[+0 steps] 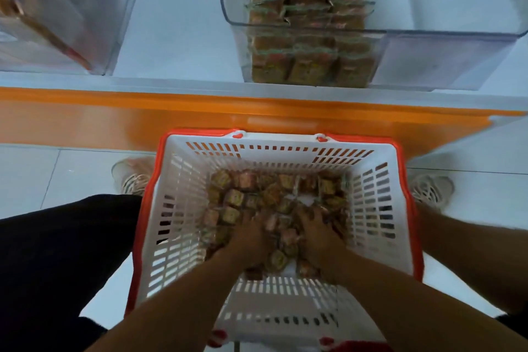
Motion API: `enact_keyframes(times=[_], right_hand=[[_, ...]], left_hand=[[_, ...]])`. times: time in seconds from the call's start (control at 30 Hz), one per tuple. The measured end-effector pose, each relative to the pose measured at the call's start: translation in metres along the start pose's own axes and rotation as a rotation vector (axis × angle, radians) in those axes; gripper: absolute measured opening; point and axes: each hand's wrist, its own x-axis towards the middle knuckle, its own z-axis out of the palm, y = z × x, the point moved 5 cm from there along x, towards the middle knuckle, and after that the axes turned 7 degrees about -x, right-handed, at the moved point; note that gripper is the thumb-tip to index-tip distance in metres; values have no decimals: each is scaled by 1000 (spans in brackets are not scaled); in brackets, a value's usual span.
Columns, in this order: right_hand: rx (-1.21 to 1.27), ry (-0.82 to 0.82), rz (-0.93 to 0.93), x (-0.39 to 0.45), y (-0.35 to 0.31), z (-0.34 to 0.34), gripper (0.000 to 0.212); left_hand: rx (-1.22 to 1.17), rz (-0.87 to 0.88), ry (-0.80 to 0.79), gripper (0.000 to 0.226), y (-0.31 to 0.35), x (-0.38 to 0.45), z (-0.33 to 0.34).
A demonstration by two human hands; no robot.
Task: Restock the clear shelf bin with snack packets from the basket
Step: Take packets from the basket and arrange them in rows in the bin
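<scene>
A white basket with a red rim [285,151] stands on the floor in front of me, its bottom covered with several small snack packets [237,194]. Both my hands are down inside it. My left hand [248,234] and my right hand [317,234] lie side by side on the pile, fingers curled into the packets and gathering a bunch between them. Above, on the shelf, the clear bin [428,34] holds rows of the same packets [308,8] stacked along its left part; its right part shows bare plastic.
A second clear bin [85,8] with brown packaged goods sits at the upper left. The shelf's orange front edge [143,111] runs across just beyond the basket. My shoes [131,177] [431,188] flank the basket on the white tiled floor.
</scene>
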Motion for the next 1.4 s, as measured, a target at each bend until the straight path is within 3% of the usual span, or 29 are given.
enact_keyframes(times=[0.13, 0.27, 0.33, 0.47, 0.57, 0.67, 0.73, 0.83, 0.9, 1.0, 1.07, 1.23, 1.4], right_hand=[[-82, -15, -100, 6, 3, 2, 74], [165, -91, -122, 11, 6, 2, 83], [336, -77, -151, 14, 7, -3, 64], [486, -136, -78, 14, 18, -7, 40], [450, -188, -71, 12, 20, -9, 36], [332, -149, -110, 8, 13, -21, 31], [296, -143, -150, 3, 4, -32, 27], [234, -160, -163, -11, -18, -61, 34], [238, -129, -193, -26, -42, -91, 36], [222, 119, -367, -66, -85, -154, 29], [220, 287, -453, -101, -107, -196, 28], [325, 565, -687, -185, -144, -285, 41], [477, 703, -858, -233, -161, -332, 42]], left_hand=[[-60, -99, -47, 81, -21, 12, 16], [-5, -136, -152, 96, -31, 25, 28], [46, -211, -238, 99, -39, 29, 32], [129, -200, -315, 94, -39, 33, 31], [45, -223, -264, 86, -37, 34, 29], [120, -226, -243, 79, -30, 28, 29], [68, -220, -152, 66, -25, 22, 22], [-219, -223, -56, 54, -15, 15, -1], [-520, -285, -147, 32, 1, 11, -22], [-1056, -418, -415, 16, 37, -11, -62], [-1311, -334, -498, 13, 70, -27, -102], [-1733, -8, -663, 38, 153, -78, -190], [-1824, 289, -582, 58, 207, -115, -260]])
